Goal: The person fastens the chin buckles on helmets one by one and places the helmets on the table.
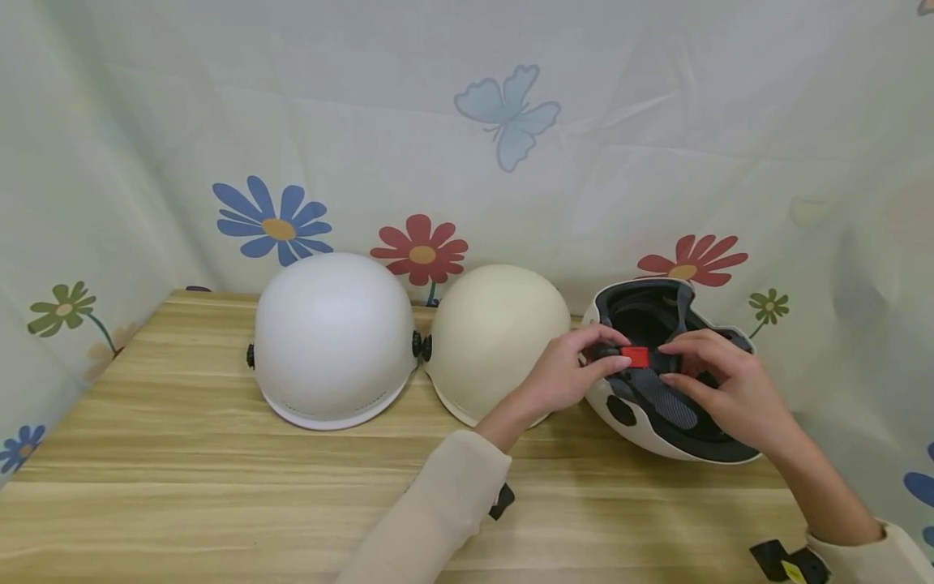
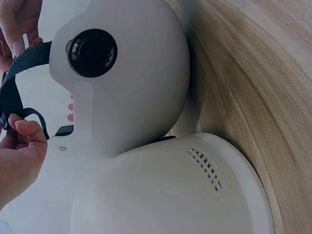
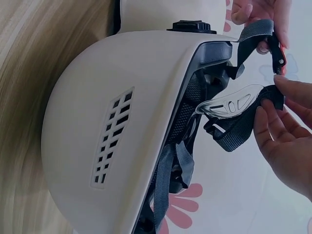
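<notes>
An off-white helmet (image 1: 649, 438) lies upside down at the right, its black padded inside facing up. Across its opening runs a dark chin strap (image 2: 30, 57) with a red buckle piece (image 1: 636, 356). My left hand (image 1: 562, 369) pinches the strap at the left end of the buckle between thumb and fingers. On the other side, my right hand (image 1: 737, 397) pinches the black strap end beside the buckle. In the right wrist view, a clear-looking, shaped piece (image 3: 231, 103) hangs along the strap below the right fingers. The two buckle parts meet or nearly meet.
Two more helmets stand dome up to the left: a white one (image 1: 332, 337) and a cream one (image 1: 499, 332), close beside the upturned helmet. All rest on a wood-grain table (image 1: 219, 487). Behind hangs a pale curtain (image 1: 350, 122) printed with flowers and a butterfly.
</notes>
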Demonstrator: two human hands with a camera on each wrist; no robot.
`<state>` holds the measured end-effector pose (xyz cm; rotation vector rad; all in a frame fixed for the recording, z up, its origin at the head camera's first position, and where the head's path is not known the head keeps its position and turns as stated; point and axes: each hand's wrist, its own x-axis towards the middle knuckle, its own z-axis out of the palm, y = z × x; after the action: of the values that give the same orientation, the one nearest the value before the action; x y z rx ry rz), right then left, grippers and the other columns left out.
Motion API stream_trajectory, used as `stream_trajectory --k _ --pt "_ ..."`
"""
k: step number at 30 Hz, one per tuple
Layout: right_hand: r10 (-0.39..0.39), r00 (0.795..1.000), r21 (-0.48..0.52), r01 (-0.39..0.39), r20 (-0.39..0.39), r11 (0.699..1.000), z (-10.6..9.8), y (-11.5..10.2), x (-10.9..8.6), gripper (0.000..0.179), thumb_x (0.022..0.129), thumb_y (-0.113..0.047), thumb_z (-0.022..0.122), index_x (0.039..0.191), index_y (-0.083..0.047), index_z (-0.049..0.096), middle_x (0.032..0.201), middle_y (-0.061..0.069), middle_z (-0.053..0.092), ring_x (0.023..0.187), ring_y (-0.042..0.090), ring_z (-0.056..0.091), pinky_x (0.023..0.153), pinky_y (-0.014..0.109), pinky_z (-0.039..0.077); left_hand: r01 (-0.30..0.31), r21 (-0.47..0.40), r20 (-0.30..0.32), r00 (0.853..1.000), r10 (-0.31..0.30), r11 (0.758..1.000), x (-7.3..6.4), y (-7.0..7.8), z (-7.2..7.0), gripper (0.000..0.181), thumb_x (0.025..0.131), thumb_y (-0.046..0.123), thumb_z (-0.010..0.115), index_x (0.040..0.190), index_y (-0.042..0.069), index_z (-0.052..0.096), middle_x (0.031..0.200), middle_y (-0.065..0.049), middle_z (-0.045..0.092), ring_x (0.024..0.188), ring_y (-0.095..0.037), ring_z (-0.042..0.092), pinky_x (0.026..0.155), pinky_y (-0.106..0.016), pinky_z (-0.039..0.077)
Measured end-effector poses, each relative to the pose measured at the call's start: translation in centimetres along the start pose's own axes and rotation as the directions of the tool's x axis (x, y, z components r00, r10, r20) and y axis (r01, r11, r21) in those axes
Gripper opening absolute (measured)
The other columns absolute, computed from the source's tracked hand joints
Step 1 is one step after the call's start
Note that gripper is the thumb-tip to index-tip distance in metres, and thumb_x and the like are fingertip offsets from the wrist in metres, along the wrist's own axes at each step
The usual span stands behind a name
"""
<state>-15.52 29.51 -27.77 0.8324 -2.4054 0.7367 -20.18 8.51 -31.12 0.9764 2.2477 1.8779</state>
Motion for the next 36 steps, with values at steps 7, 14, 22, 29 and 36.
stream_trajectory --k 7,14,22,29,36 --pt "0.011 1.000 0.007 -0.010 -0.004 1.000 -0.2 -0.1 -0.1 0.046 0.056 0.022 0.073 0.097 0.002 0.064 0.092 0.002 0.056 0.070 0.003 0.044 0.065 0.006 0.041 0.000 -0.013 -0.025 1.000 0.000 1.000 -0.1 -0.4 0.1 0.022 0.087 0.017 0.064 0.108 0.010 0.062 0.090 0.001 0.057 0.068 -0.009 0.048 0.058 -0.018 0.042" --pt "-0.018 1.000 0.001 0.018 0.017 1.000 0.0 -0.2 0.0 0.047 0.056 0.020 0.074 0.097 0.000 0.064 0.093 0.002 0.057 0.069 0.002 0.044 0.063 0.008 0.040 0.002 -0.033 -0.013 1.000 -0.003 0.999 -0.2 -0.7 0.1 0.021 0.088 0.018 0.061 0.109 0.012 0.062 0.093 0.002 0.057 0.071 -0.010 0.049 0.059 -0.019 0.043" --pt "-0.005 1.000 -0.019 0.005 -0.007 1.000 0.0 -0.1 0.0 0.047 0.056 0.021 0.074 0.096 0.000 0.065 0.092 0.004 0.057 0.070 0.003 0.044 0.064 0.008 0.041 0.007 -0.086 0.004 1.000 -0.007 0.996 -0.4 -1.1 -0.1 0.022 0.091 0.016 0.058 0.111 0.010 0.061 0.095 0.001 0.056 0.074 -0.011 0.048 0.060 -0.019 0.040" --pt "-0.009 1.000 -0.025 0.010 0.026 1.000 0.3 -0.3 0.1 0.046 0.057 0.018 0.074 0.097 -0.001 0.065 0.093 0.002 0.057 0.069 0.003 0.043 0.060 0.012 0.041 0.017 -0.076 0.046 0.999 -0.014 0.997 -0.3 -0.7 -0.1 0.023 0.090 0.018 0.058 0.112 0.010 0.061 0.092 0.001 0.055 0.076 -0.010 0.048 0.061 -0.019 0.040" --pt "0.013 0.999 -0.034 -0.012 0.029 0.999 0.3 -0.2 0.0 0.046 0.057 0.017 0.075 0.097 -0.001 0.065 0.093 0.000 0.057 0.069 0.003 0.044 0.059 0.011 0.040 0.021 -0.022 0.033 0.999 -0.021 1.000 -0.2 -0.7 0.0 0.031 0.081 0.015 0.070 0.110 0.014 0.061 0.085 0.002 0.054 0.073 -0.010 0.047 0.054 -0.019 0.040"
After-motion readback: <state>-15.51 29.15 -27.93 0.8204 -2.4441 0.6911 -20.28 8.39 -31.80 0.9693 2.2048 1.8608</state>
